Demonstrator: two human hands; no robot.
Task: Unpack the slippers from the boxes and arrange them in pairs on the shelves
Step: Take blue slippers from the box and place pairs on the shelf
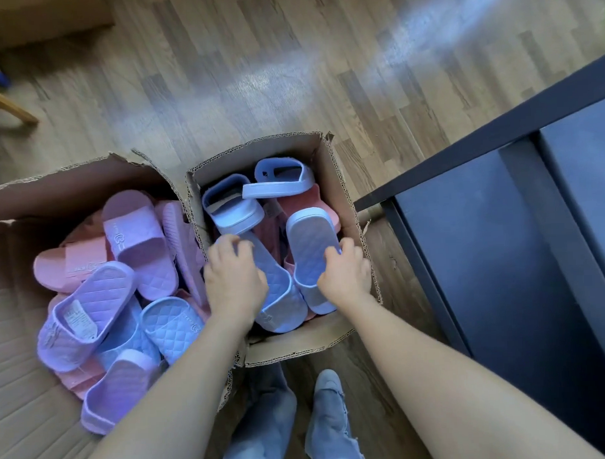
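Observation:
Two open cardboard boxes stand on the floor. The right box (341, 193) holds several light blue and pink slippers. My left hand (232, 278) grips one light blue slipper (277, 292) lying sole side up in it. My right hand (343, 272) grips a second light blue slipper (310, 242) beside the first. Further back in this box lie two more blue slippers (235, 207) (279, 180). The left box (69, 182) is filled with purple (140, 242), pink (72, 265) and blue slippers (172, 325).
A dark shelf unit (507, 239) stands to the right of the boxes, its frame close to the right box. Wooden floor lies beyond. A wooden leg (5, 102) and another cardboard box (43, 18) are at the far left. My jeans-clad legs (287, 425) are below.

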